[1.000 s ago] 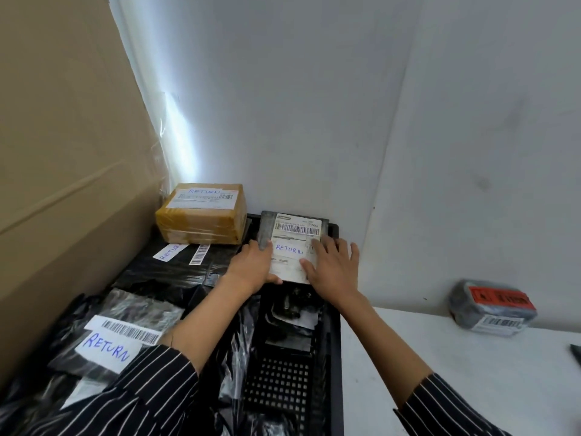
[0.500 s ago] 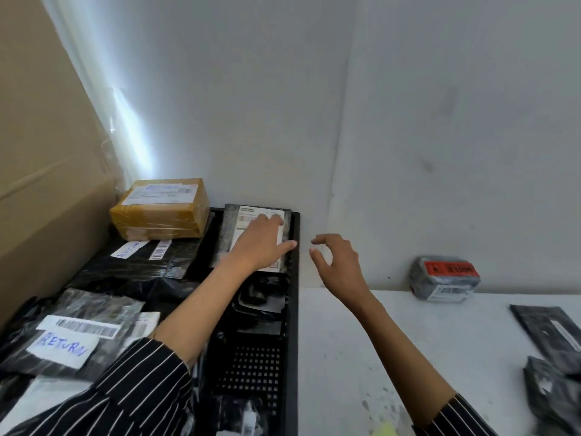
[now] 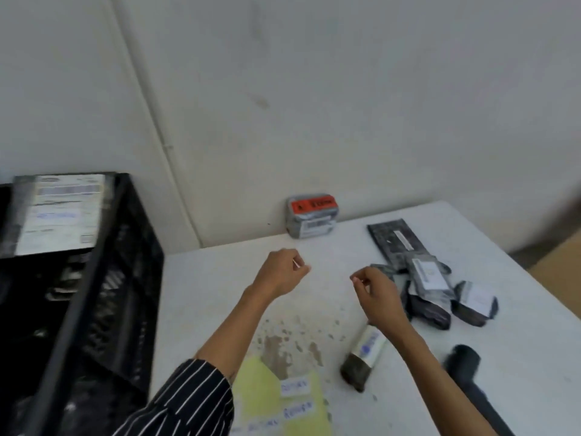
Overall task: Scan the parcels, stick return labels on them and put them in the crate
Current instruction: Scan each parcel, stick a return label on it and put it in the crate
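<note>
Two hands hover over table [image 3: 204, 294]; left hand [image 3: 281, 272] & right hand [image 3: 379, 294] loosely curled, empty.

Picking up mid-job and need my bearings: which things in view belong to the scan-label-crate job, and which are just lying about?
Job: black crate; labelled parcel in it; grey parcel with red label; flat black parcel; small parcels; yellow sheet of return labels; black handheld device, probably the scanner.
Lying about: brown cardboard at the right edge; stains on the table.
</note>
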`<state>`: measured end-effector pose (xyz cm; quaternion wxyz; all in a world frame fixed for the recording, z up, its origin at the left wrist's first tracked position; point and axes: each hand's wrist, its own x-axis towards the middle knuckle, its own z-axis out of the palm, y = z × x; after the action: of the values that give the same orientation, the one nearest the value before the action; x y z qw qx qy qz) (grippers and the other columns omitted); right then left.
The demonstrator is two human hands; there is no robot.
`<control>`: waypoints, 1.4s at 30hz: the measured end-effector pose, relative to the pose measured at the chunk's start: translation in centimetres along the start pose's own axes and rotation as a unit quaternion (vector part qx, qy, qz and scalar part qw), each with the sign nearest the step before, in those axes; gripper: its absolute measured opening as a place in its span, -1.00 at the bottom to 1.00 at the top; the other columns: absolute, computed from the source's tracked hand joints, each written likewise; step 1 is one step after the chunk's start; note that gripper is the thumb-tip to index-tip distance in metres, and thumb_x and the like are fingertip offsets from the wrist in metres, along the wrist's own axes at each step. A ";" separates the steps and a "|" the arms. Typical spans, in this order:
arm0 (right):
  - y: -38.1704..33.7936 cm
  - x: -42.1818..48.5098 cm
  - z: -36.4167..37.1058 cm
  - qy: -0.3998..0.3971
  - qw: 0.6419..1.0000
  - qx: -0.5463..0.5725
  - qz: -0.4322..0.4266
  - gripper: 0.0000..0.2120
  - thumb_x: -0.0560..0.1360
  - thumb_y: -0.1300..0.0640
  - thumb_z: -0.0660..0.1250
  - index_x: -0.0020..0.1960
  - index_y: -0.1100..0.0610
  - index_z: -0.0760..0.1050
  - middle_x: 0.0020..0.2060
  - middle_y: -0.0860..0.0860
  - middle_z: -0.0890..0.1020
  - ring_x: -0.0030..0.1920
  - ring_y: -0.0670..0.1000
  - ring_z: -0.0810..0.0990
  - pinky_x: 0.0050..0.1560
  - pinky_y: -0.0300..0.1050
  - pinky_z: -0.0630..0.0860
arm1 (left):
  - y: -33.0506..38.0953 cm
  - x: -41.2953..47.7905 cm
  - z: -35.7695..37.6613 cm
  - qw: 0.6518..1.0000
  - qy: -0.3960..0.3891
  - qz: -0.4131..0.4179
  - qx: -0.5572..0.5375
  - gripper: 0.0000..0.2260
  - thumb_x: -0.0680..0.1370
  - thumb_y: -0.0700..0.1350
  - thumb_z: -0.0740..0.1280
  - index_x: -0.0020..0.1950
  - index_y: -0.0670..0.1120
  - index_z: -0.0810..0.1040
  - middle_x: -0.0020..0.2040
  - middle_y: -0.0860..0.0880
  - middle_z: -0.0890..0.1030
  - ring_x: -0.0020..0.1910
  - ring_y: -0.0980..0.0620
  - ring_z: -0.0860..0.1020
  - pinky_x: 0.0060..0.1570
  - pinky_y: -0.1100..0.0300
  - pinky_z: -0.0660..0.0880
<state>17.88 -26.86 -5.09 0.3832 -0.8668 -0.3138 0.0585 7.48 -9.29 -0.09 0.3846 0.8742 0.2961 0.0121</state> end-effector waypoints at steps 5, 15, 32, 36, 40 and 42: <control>9.2 1.4 -4.1 0.039 0.982 -0.169 0.079 -0.88 0.47 0.27 0.31 -0.03 0.30 0.53 -0.04 0.26 0.56 -0.01 0.29 0.50 -0.05 0.10 0.43 | 2.8 1.9 10.8 0.996 -0.062 -0.050 -0.049 -0.78 0.54 -0.04 0.33 0.03 -0.18 0.58 0.03 -0.12 0.61 0.02 -0.05 0.56 -0.08 0.25 0.42; 17.6 6.8 -8.1 -0.017 0.936 -0.228 0.268 -0.39 0.51 -0.19 0.25 0.27 0.30 0.33 0.24 0.26 0.37 0.27 0.24 0.32 0.23 0.06 0.29 | 10.7 6.1 23.3 0.963 -0.113 -0.109 -0.222 -0.65 0.62 -0.09 0.18 0.41 -0.11 0.35 0.29 -0.11 0.49 0.23 -0.03 0.48 0.25 0.06 0.44; 11.2 0.2 -10.9 -0.050 0.897 0.381 0.218 -0.70 0.45 0.37 0.37 0.06 0.04 0.45 -0.04 0.09 0.64 -0.09 0.07 0.65 -0.27 -0.22 0.59 | 9.0 0.8 19.0 0.890 -0.010 -0.143 -0.432 -0.65 0.59 -0.09 0.27 0.34 -0.07 0.29 0.05 -0.05 0.57 -0.05 0.07 0.60 -0.15 0.24 0.58; 9.4 -3.0 -10.2 -0.053 0.873 0.429 0.225 -0.67 0.43 0.34 0.40 0.14 0.14 0.45 -0.04 0.11 0.68 -0.07 0.08 0.68 -0.19 -0.16 0.60 | 5.9 -3.2 16.6 0.877 -0.022 -0.129 -0.463 -0.80 0.59 -0.18 0.27 0.20 -0.17 0.45 0.02 -0.14 0.65 -0.14 -0.02 0.66 -0.21 0.21 0.60; 8.8 -6.4 -8.6 -0.020 0.890 0.398 0.221 -0.78 0.51 0.26 0.33 0.15 0.16 0.46 0.02 0.06 0.65 -0.05 -0.02 0.64 -0.10 -0.16 0.55 | 3.4 -6.8 16.3 0.850 -0.028 -0.134 -0.508 -0.83 0.58 -0.24 0.26 0.14 -0.27 0.48 0.04 -0.20 0.63 -0.14 -0.10 0.66 -0.17 0.20 0.61; 9.9 -8.5 -7.9 0.023 0.945 0.253 0.207 -0.77 0.53 0.22 0.31 0.18 0.14 0.45 0.10 0.06 0.59 0.03 -0.01 0.55 0.00 -0.11 0.46 | 2.2 -8.1 16.5 0.838 -0.014 -0.149 -0.524 -0.82 0.58 -0.25 0.25 0.16 -0.27 0.46 0.07 -0.21 0.61 -0.06 -0.16 0.64 -0.19 0.20 0.62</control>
<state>18.80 -41.90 -7.66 0.5760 -0.7885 -0.0940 0.1941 6.07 -25.68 -8.50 0.7869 0.4874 0.3662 0.0957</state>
